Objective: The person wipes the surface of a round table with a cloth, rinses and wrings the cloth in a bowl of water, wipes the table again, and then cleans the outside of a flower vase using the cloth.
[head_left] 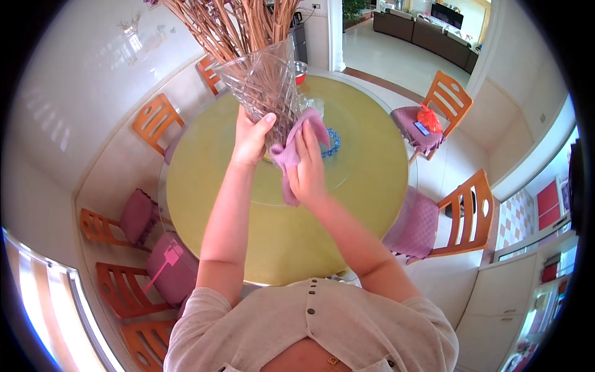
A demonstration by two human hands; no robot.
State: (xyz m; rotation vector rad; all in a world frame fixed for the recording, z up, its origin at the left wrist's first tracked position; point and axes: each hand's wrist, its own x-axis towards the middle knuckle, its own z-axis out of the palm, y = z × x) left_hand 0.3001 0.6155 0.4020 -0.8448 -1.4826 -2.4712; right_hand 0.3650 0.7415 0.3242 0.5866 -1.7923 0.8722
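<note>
My left hand point(253, 137) is wrapped round the lower left side of a clear glass vase point(257, 77), its thumb showing on the front. Dried brown stems point(248, 25) fill the vase and run past the top of the view. The vase is tilted and held above the round table. In my right hand point(308, 167) is a pink cloth point(304, 130), pressed by the fingers against the vase's lower right side. Part of the cloth hangs below the hand. The vase's base is hidden behind the cloth and hands.
Below lies a round table point(211, 186) with a yellow-green top. A blue beaded ring point(333, 144) and a red bowl point(300, 79) are on it. Wooden chairs point(462, 217) with purple cushions surround it. A pink fly swatter point(170, 255) and a red bag point(429, 118) rest on chairs.
</note>
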